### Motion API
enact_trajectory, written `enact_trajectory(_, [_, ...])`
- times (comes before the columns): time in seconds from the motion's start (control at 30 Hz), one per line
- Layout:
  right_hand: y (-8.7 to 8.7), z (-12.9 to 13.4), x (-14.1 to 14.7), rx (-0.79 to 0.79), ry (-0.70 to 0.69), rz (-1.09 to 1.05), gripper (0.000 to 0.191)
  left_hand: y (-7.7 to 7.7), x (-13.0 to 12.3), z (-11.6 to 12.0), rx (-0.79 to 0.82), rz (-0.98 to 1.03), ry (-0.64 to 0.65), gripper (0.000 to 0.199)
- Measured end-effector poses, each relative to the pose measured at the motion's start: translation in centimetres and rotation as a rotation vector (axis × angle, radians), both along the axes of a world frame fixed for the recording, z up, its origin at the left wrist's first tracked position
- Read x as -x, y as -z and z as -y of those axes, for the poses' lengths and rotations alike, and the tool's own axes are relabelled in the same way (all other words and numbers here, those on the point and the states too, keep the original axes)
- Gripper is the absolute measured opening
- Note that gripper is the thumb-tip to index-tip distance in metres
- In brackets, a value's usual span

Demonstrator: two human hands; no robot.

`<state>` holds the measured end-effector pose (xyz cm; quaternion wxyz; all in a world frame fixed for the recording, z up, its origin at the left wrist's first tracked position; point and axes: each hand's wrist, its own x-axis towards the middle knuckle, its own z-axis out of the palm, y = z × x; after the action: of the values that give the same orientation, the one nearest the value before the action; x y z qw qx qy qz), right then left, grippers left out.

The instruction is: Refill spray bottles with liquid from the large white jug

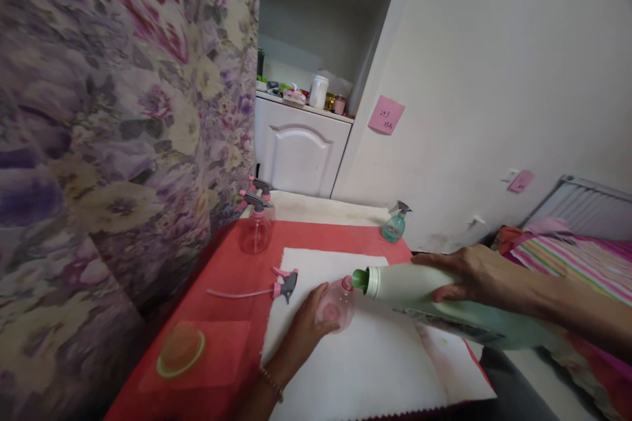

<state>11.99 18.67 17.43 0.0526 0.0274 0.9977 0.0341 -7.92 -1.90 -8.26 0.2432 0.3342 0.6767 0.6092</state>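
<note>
My left hand (pixel 313 317) is wrapped round a clear pink spray bottle (pixel 340 306) whose spray head is off. It stands on a white cloth (pixel 375 362), tilted slightly. My right hand (pixel 459 273) grips a large pale green jug (pixel 409 286) held nearly level, its green spout (pixel 360 279) at the small bottle's mouth. Whether liquid is flowing I cannot tell. Left of the bottle lies a grey and pink spray head (pixel 285 286) with a long pink tube (pixel 239 293). The jug's far end is partly hidden by my right arm.
Pink spray bottles (pixel 255 233) with heads on stand at the table's back left, a green spray bottle (pixel 394 227) at the back right. A pale green ring-shaped thing (pixel 197 358) lies on the red cover (pixel 237 342). A floral curtain (pixel 148 112) hangs close on the left.
</note>
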Motion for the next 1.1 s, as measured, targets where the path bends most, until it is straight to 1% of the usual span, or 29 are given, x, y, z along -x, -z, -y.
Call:
enact_trajectory(0.2, [-0.1, 0.0, 0.1, -0.022, -0.044, -0.017, 0.058, 0.5, 0.2, -0.2, -0.027, 0.008, -0.003, 0.072])
enact_trajectory(0.47, [-0.2, -0.3, 0.2, -0.02, -0.041, -0.019, 0.057, -0.2, -0.2, 0.0, -0.026, 0.05, 0.009, 0.07])
enact_trajectory(0.6, [-0.4, -0.1, 0.2, -0.02, -0.025, 0.005, 0.059, 0.2, -0.1, -0.1, -0.035, 0.045, 0.021, 0.071])
enact_trajectory(0.73, [-0.5, 0.0, 0.2, -0.012, -0.039, -0.004, 0.059, 0.6, 0.0, -0.2, -0.036, 0.015, 0.018, 0.073])
enact_trajectory(0.87, [-0.6, 0.1, 0.1, -0.019, -0.046, -0.021, 0.058, 0.8, 0.0, -0.2, -0.062, 0.042, 0.02, 0.071])
enact_trajectory(1.0, [-0.7, 0.1, 0.1, -0.04, -0.028, -0.004, 0.059, 0.9, 0.0, -0.1, -0.052, 0.05, 0.008, 0.07])
enact_trajectory(1.1, [-0.8, 0.1, 0.1, -0.012, -0.02, 0.013, 0.058, 0.9, 0.1, -0.1, -0.051, 0.028, 0.003, 0.069])
